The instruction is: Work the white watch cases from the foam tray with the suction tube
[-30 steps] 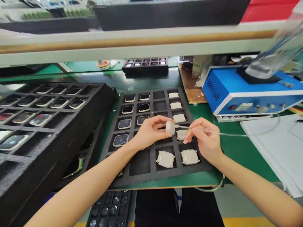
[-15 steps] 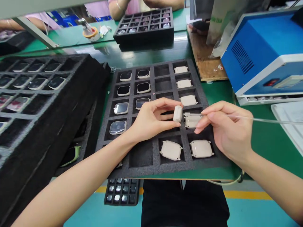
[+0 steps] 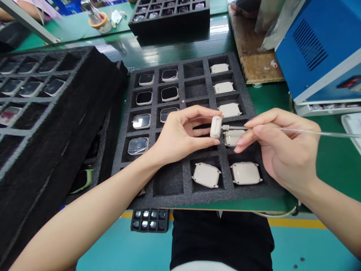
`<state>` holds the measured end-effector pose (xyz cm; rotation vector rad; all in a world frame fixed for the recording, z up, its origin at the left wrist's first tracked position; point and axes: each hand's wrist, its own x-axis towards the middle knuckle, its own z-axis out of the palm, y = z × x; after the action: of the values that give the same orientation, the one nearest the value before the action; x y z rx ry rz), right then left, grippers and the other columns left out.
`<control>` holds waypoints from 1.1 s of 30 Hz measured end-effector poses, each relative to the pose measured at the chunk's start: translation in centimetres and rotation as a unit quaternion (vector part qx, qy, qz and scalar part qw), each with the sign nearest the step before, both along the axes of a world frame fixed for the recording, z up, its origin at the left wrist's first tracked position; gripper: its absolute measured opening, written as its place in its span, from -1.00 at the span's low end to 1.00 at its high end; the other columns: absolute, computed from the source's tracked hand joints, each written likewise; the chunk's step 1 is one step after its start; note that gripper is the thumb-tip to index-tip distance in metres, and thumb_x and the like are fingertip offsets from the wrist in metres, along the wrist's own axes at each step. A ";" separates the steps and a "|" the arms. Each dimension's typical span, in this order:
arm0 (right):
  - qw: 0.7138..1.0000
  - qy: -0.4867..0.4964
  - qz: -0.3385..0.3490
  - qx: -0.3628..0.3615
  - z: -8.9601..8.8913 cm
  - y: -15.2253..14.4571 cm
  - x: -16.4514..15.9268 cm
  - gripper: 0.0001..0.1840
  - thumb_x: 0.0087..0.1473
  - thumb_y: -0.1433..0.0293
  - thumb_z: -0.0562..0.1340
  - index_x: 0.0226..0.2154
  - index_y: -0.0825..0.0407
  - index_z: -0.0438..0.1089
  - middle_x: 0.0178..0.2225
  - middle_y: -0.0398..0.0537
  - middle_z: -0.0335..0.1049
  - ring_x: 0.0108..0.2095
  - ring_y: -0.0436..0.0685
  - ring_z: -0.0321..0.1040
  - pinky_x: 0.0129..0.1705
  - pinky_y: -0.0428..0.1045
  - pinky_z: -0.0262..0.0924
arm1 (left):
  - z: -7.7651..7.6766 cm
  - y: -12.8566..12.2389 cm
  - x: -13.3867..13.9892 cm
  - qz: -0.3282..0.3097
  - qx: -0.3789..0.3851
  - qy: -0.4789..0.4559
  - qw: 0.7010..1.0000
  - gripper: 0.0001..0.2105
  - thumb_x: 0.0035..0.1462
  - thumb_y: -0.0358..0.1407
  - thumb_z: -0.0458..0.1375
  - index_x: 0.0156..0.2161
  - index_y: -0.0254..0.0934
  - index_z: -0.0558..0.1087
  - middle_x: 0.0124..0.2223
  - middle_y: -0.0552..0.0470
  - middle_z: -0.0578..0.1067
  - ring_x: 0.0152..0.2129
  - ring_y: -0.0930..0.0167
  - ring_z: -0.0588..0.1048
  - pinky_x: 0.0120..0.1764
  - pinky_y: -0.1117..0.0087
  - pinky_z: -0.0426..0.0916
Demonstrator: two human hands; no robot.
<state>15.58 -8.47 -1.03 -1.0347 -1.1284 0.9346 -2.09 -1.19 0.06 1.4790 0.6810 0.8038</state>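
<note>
Nozzle tip (image 3: 229, 127) moved up against watch case (image 3: 216, 127); left hand (image 3: 180, 133) pinches case, right hand (image 3: 282, 146) grips nozzle.

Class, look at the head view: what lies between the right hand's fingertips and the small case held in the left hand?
A thin metal nozzle tip spans that gap, from the right hand to the case pinched by the left hand.

blue machine (image 3: 318, 49): cut by right edge | tube (image 3: 318, 132): end off-frame

Matt black foam tray (image 3: 180, 177), smooth beige plastic case (image 3: 216, 127); glossy screens (image 3: 138, 145)
</note>
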 end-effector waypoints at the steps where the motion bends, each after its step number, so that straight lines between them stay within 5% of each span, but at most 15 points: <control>1: 1.000 0.003 0.000 0.001 0.0 0.0 0.0 -0.92 0.08 0.43 0.21 -0.41 0.03 0.43 -0.58 -0.16 0.47 -0.60 0.05 0.43 -0.53 -0.05 0.39 | 0.0 0.0 0.0 0.001 0.002 0.004 1.000 -0.63 -0.24 -0.59 0.32 -0.23 -0.34 0.49 -0.13 0.01 0.53 -0.10 0.19 0.49 -0.08 0.15 0.44; 33: 1.000 0.002 -0.002 0.008 -0.1 0.1 0.1 -0.91 0.07 0.43 0.22 -0.41 0.03 0.45 -0.59 -0.16 0.46 -0.63 0.03 0.41 -0.54 -0.07 0.35 | -0.2 0.1 -0.1 -0.014 0.000 -0.013 1.000 -0.62 -0.22 -0.60 0.32 -0.21 -0.33 0.48 -0.12 0.00 0.52 -0.10 0.26 0.49 -0.06 0.23 0.44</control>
<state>15.67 -8.39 -1.09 -1.0221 -1.1274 0.9232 -2.19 -1.09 -0.17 1.4726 0.6393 0.8011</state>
